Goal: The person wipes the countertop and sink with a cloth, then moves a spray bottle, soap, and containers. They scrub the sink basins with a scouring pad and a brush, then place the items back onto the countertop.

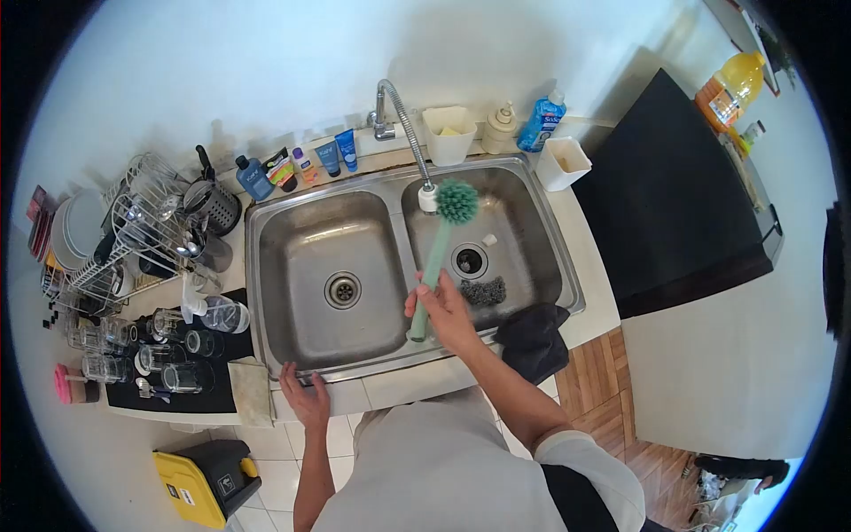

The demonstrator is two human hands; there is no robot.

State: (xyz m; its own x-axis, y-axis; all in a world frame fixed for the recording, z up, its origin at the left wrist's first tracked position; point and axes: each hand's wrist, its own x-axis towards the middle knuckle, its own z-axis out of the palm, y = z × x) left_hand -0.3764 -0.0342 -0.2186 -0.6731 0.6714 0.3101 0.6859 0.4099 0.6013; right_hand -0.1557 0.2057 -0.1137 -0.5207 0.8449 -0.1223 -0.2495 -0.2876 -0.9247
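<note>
My right hand [446,312] is wrapped round the pale green handle of a dish brush [433,257], held over the right basin near the divider. Its round, dark green bristle head points up, close to the white faucet nozzle [428,199]. Below and right of the brush, a grey scouring pad [483,292] lies in the right basin [532,222] beside the drain, with a small white piece above it. My left hand [305,395] rests with fingers apart at the front rim of the left basin [310,248], holding nothing.
A dish rack [146,217] with plates and cutlery stands left, above upturned glasses [164,357] on a black mat. Bottles and tubes [329,158] line the back ledge. A dark cloth [533,342] drapes over the front right rim. A yellow-lidded bin [191,490] stands on the floor.
</note>
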